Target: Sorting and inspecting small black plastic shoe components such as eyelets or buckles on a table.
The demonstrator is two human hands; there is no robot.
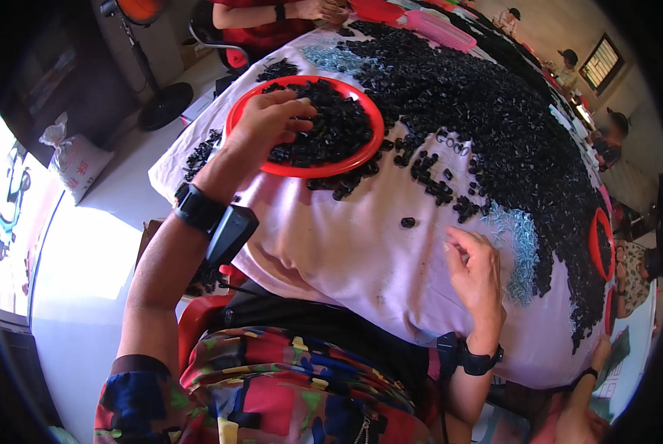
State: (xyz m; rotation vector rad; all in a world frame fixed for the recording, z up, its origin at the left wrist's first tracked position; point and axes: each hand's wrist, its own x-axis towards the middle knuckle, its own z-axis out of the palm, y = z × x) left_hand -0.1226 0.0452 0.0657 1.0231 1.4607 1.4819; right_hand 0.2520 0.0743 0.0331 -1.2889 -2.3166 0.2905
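My left hand is over a round red tray heaped with small black plastic parts. Its fingers are loosely bent and apart, and nothing shows in them. Lower on the right, my right hand hovers over the pale pink cloth, thumb and forefinger a little apart with nothing visible between them. Beside that hand lies a pile of thin light-blue pins. A single black part rests on the cloth to its left. The palm side of my right hand is hidden.
A large spread of black parts covers the table's far and right sides. More blue pins and a pink basket lie at the far side. Another person's arms reach in there. A sack and a fan stand occupy the left floor.
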